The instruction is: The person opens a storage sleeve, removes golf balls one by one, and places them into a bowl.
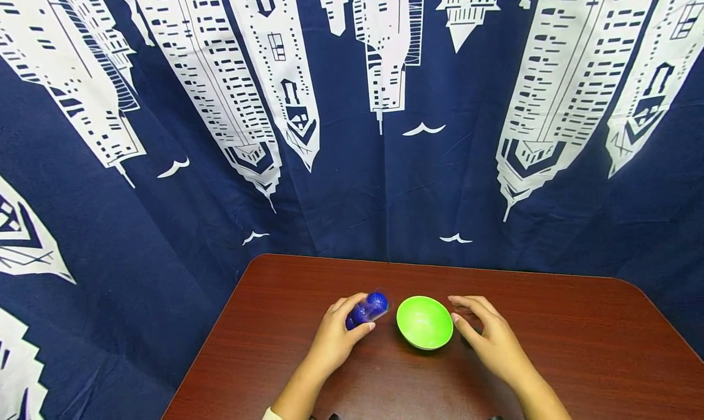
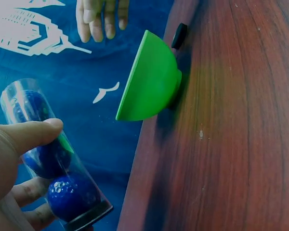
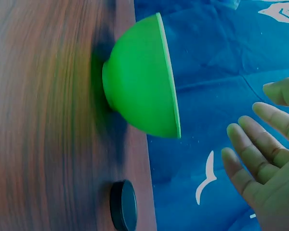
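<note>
My left hand [image 1: 334, 340] grips a clear plastic tube [image 2: 89, 166] of blue dimpled golf balls [image 2: 73, 196], thumb on one side and fingers around the other. The tube is tilted above the table, left of a green bowl [image 1: 425, 323]. A black cap closes one end; no cap shows on the other. Upright on the table, the bowl's inside looks bare in the head view. To its right, my right hand [image 1: 495, 343] hovers with fingers spread and relaxed, holding nothing. Beneath that hand lies a round black lid [image 3: 123, 206], mostly hidden in the head view.
The reddish-brown wooden table [image 1: 583, 334] has rounded far corners. Behind it and along the left hangs a dark blue cloth [image 1: 352, 212] printed with white upside-down buildings and birds.
</note>
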A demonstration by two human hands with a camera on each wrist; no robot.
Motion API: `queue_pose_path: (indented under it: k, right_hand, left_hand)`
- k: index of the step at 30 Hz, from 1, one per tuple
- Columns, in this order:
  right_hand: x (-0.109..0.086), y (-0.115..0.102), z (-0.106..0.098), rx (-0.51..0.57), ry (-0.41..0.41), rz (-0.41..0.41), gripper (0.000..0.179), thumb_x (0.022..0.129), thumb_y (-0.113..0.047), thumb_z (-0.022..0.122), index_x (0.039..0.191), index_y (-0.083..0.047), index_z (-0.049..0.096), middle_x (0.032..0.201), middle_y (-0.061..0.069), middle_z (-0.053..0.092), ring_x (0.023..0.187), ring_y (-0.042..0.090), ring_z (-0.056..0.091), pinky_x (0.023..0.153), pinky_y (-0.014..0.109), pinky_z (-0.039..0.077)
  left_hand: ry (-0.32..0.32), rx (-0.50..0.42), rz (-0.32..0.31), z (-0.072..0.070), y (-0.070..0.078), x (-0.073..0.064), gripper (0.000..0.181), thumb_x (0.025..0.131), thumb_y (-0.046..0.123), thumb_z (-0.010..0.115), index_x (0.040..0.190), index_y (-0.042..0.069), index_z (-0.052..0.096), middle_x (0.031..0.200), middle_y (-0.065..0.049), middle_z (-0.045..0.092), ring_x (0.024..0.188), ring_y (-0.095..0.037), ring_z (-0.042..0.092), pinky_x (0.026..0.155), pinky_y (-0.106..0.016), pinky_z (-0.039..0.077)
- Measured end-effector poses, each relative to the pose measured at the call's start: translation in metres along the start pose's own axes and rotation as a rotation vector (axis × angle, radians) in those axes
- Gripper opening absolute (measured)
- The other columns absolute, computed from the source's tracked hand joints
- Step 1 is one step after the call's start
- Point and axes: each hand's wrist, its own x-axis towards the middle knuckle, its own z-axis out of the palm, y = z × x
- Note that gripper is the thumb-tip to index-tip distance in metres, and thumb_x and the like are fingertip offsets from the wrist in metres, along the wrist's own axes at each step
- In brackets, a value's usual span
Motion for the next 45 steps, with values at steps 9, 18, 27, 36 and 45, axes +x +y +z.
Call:
queue_pose_path:
  k: [9,18,27,36,45]
  right_hand:
    - [0.0,-0.008,0.01,0.146,-0.03,-0.031,0.035,0.098,-0.013,0.066,0.132,-0.021,0.062,0.117,0.003,0.065,0.1,0.003,0.064,0.083,0.018,0.052]
    - [-0.002,-0.019,0.02,0.252,-0.058,-0.089,0.037,0.095,-0.007,0.069,0.13,-0.018,0.064,0.117,0.002,0.064,0.096,0.007,0.068,0.077,0.021,0.056]
    - [-0.003,-0.032,0.029,0.305,-0.085,-0.115,0.038,0.093,-0.006,0.071,0.129,-0.014,0.064,0.117,0.009,0.064,0.094,0.006,0.07,0.079,0.023,0.059]
    - [-0.006,-0.036,0.038,0.325,-0.132,-0.109,0.037,0.095,-0.009,0.069,0.131,-0.013,0.062,0.121,0.016,0.063,0.097,0.007,0.07,0.081,0.024,0.059]
    - [-0.008,-0.036,0.043,0.381,-0.159,-0.078,0.04,0.096,-0.009,0.069,0.134,-0.004,0.059,0.126,0.015,0.061,0.099,0.008,0.07,0.085,0.023,0.059]
  left_hand:
    - [0.035,0.145,0.083,0.003,0.01,0.002,0.053,0.083,0.025,0.083,0.132,0.026,0.064,0.125,0.001,0.068,0.117,-0.021,0.06,0.099,-0.048,0.051]
    - [0.046,0.282,0.141,0.006,0.019,0.002,0.055,0.081,0.027,0.085,0.132,0.027,0.066,0.124,0.006,0.068,0.119,-0.02,0.058,0.094,-0.043,0.046]
    - [0.062,0.394,0.226,0.008,0.024,0.0,0.055,0.08,0.031,0.086,0.132,0.031,0.067,0.118,0.009,0.066,0.117,-0.017,0.056,0.095,-0.042,0.045]
    - [0.095,0.495,0.31,0.009,0.028,-0.002,0.056,0.078,0.03,0.087,0.13,0.034,0.067,0.117,0.009,0.064,0.117,-0.017,0.055,0.102,-0.046,0.043]
    - [0.136,0.572,0.39,0.009,0.028,-0.002,0.053,0.077,0.029,0.089,0.127,0.031,0.07,0.116,0.007,0.064,0.116,-0.017,0.053,0.102,-0.045,0.041]
